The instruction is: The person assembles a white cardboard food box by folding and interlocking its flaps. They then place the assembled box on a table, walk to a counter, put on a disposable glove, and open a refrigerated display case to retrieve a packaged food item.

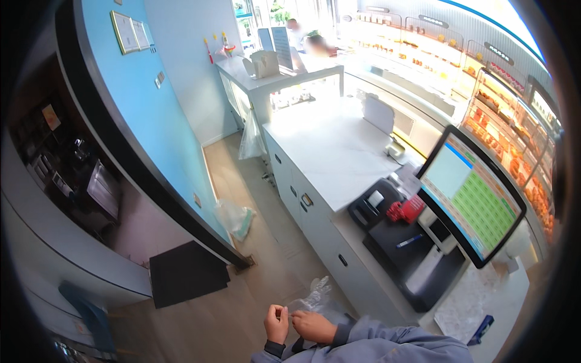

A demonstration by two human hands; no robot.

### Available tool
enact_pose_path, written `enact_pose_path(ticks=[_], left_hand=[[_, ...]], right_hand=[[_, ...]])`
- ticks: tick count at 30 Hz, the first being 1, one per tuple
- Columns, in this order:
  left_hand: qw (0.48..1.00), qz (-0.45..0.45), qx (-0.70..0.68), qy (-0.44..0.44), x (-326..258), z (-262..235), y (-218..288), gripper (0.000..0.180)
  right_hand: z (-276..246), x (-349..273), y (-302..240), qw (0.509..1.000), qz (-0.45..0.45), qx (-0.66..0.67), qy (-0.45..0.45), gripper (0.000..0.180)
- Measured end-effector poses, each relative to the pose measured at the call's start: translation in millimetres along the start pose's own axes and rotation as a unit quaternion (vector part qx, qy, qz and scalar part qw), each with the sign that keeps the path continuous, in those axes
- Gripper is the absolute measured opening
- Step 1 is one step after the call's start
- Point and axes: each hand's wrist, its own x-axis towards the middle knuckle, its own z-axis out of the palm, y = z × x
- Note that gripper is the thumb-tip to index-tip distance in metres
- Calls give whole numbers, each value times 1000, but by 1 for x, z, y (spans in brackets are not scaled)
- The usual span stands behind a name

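Note:
My left hand (277, 325) and my right hand (315, 327) are close together at the bottom of the head view, in front of my body. Both are closed, with thumbs and fingertips pinched. A crumpled piece of clear thin plastic (318, 295) hangs just beyond them, and its edge runs to the fingers. I cannot make out whether it is a bag or a glove. Grey sleeves with dark cuffs cover my forearms, and the right sleeve hides part of the lower edge.
On my right runs a white counter (321, 151) with a touchscreen till (472, 196), a black cash drawer (417, 266) and a blue stapler-like tool (481, 330). Plastic bags (235, 219) lie by the blue wall. A dark mat (189, 273) fronts a doorway. Bread shelves (502, 130) stand beyond.

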Motion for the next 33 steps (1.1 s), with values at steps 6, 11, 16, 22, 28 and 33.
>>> enact_pose_path(ticks=[6, 11, 16, 22, 28, 33], left_hand=[[996, 69, 54, 10, 130, 26, 85, 14], [971, 198, 131, -36, 209, 60, 124, 9], [942, 264, 180, -104, 256, 97, 134, 10], [937, 288, 124, -152, 326, 110, 134, 9], [914, 338, 74, -213, 424, 103, 116, 11], [921, 333, 17, -203, 519, 73, 104, 10]], right_hand=[[-47, 129, 94, 861, 228, 454, 5, 24], [-80, 190, 165, 566, 224, 793, -24, 44], [-118, 232, 209, 463, 253, 847, -67, 69], [-134, 281, 241, 462, 236, 853, 54, 65], [-135, 365, 270, 615, 263, 728, 151, 61], [-118, 457, 294, 618, 342, 691, 154, 64]])
